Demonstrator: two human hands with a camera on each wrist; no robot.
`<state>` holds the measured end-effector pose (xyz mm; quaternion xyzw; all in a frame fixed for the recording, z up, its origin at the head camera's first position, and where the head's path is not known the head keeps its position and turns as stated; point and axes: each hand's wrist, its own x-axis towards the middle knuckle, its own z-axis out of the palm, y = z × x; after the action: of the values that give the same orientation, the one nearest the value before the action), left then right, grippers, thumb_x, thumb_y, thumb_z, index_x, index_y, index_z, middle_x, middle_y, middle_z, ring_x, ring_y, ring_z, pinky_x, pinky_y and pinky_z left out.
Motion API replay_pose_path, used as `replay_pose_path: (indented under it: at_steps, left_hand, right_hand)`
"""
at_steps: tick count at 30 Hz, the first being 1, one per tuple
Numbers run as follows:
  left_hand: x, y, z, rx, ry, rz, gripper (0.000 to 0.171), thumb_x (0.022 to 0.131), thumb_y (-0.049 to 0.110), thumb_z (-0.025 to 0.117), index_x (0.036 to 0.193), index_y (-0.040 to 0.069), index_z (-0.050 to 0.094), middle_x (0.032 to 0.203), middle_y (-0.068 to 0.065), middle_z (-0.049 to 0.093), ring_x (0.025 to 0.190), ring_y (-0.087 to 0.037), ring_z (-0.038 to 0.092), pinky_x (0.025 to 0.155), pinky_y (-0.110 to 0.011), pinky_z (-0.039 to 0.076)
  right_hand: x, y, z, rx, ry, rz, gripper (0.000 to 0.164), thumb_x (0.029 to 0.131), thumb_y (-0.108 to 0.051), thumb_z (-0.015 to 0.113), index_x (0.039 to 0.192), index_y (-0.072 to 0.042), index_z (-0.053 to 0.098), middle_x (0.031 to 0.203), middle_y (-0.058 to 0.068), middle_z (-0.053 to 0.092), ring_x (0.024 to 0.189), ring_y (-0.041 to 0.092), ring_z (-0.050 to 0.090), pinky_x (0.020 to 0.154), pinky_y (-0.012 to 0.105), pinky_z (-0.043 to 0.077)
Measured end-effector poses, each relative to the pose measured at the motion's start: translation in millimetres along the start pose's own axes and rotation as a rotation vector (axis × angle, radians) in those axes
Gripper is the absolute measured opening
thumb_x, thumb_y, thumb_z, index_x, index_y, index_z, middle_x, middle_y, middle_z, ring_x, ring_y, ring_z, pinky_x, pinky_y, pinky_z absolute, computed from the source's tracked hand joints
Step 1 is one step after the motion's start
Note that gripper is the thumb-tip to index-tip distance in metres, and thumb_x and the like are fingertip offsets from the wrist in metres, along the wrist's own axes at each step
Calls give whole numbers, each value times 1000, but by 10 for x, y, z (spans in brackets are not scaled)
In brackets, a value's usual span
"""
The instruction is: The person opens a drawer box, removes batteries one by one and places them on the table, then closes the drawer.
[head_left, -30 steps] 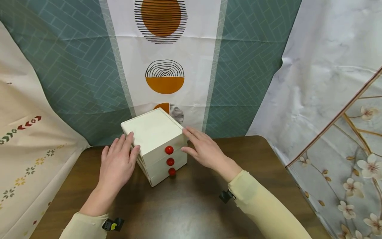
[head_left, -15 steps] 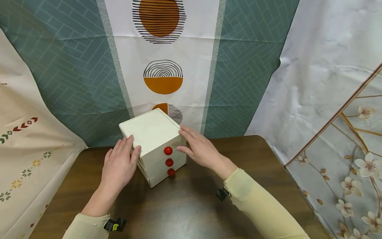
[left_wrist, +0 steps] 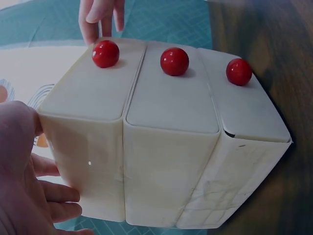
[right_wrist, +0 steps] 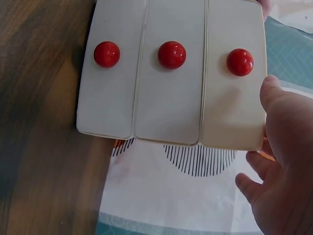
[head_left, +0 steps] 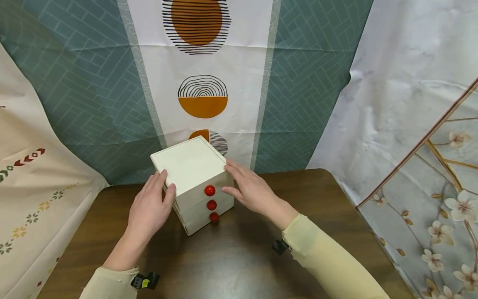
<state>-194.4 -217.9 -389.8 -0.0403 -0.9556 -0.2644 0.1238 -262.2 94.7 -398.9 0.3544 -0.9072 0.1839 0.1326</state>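
A small cream-white chest of three drawers [head_left: 190, 166] stands turned at an angle on the brown table. Each drawer front carries a round red knob, such as the top knob [head_left: 210, 190]. My left hand [head_left: 149, 205] lies along the chest's left side, fingers extended and fingertips near the upper edge. On the opposite side, my right hand [head_left: 254, 189] has its fingertips at the top right edge and its thumb by the front. In the left wrist view, the drawers [left_wrist: 171, 93] appear sideways, all pushed in, with a small dark gap at the bottom drawer's corner [left_wrist: 229, 133].
The wooden table [head_left: 224, 261] reaches back to a teal and white patterned cloth [head_left: 306, 83]. A cream cloth [head_left: 48, 216] hangs at the left, and a floral marbled cloth [head_left: 422, 199] at the right. Each sleeve has a small black device at the wrist.
The left hand has shifted slightly right along with the side of the chest. The right hand stays at its edge, and the chest has barely moved. The head view has drifted a little.
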Motion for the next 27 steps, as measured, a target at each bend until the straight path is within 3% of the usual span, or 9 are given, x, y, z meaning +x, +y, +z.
replay_pose_path:
  at_steps: [9, 16, 27]
  left_hand:
    - [21, -19, 56, 8, 39, 25, 65, 119, 38, 36, 169, -3, 37, 173, -30, 34, 160, -49, 32, 124, -70, 31]
    - [41, -45, 66, -12, 22, 46, 65, 119, 38, 35, 170, -2, 37, 175, -29, 32, 161, -49, 30, 125, -70, 30]
    - [105, -22, 47, -18, 9, 80, 62, 119, 34, 38, 168, -3, 39, 174, -30, 33, 160, -50, 31, 125, -69, 30]
  right_hand:
    - [-47, -21, -20, -12, 1, -3, 75, 110, -45, 69, 167, -3, 45, 177, 12, 36, 159, 31, 43, 127, 47, 39]
    - [-101, -52, -36, -1, 15, 3, 75, 106, -39, 76, 165, -2, 48, 175, 14, 40, 156, 33, 46, 125, 47, 41]
    - [-172, -39, -56, -10, 24, 7, 76, 107, -41, 74, 167, -3, 46, 176, 13, 39, 156, 32, 46, 125, 47, 40]
